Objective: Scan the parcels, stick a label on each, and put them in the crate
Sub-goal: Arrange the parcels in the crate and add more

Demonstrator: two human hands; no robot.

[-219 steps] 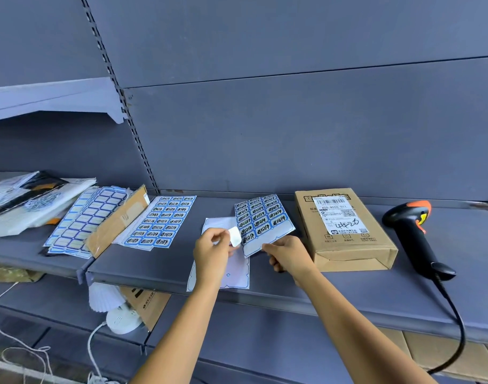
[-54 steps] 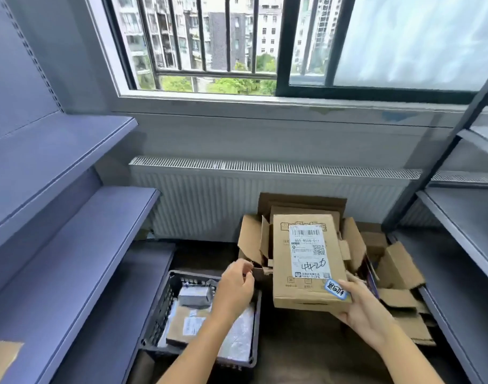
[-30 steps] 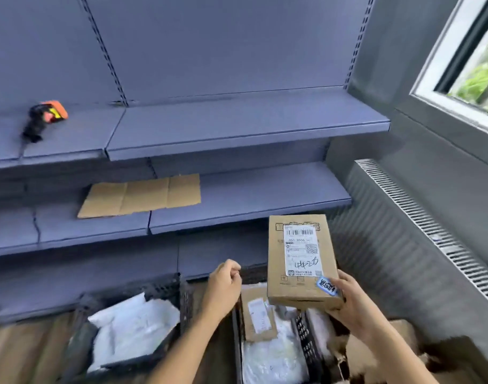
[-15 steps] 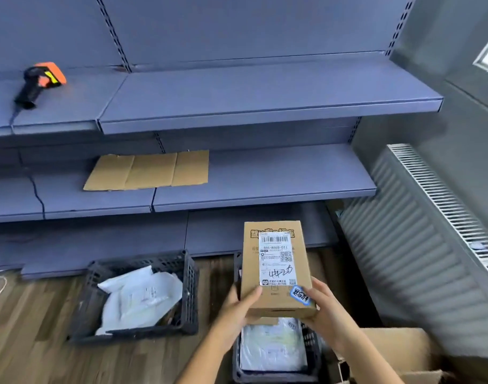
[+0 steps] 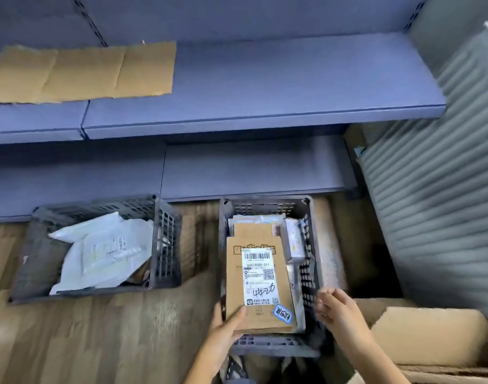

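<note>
Parcel [image 5: 260, 284]: flat brown cardboard box, lay label-up in the crate [image 5: 265, 204] at lower centre of the frame, resting on other packets inside it. A white shipping label [image 5: 258, 275] with barcode and handwritten marks covered much of the top face. A small blue sticker [image 5: 283, 314] sat near the lower right corner, so labelling appeared done and placing was the step in hand.

Hands: the left hand [image 5: 226, 332] gripped the parcel's lower left corner, thumb laid on the top face, fingers hidden beneath. The right hand [image 5: 338, 307], blurred, hung just beside the crate's right wall, fingers loosely curled, grasping nothing and apart from the parcel.

Handling, as judged:
- Light enough to be managed at one corner by one hand.
- Stiff, with walls that kept their shape.
- Matt cardboard, unlikely to slip.
- The glossy label and fresh sticker were best left untouched.
- Best hold: the two long edges, or a bare corner clear of the sticker.
- Contents unknown, so it was better lowered than dropped.
- The uneven packets beneath might let it tilt.

Nearby: a second crate [image 5: 165, 239] at lower left held white mailers [image 5: 104, 250]. A cardboard sheet [image 5: 82, 73] lay on the shelf [image 5: 265, 106] at upper left.
</note>
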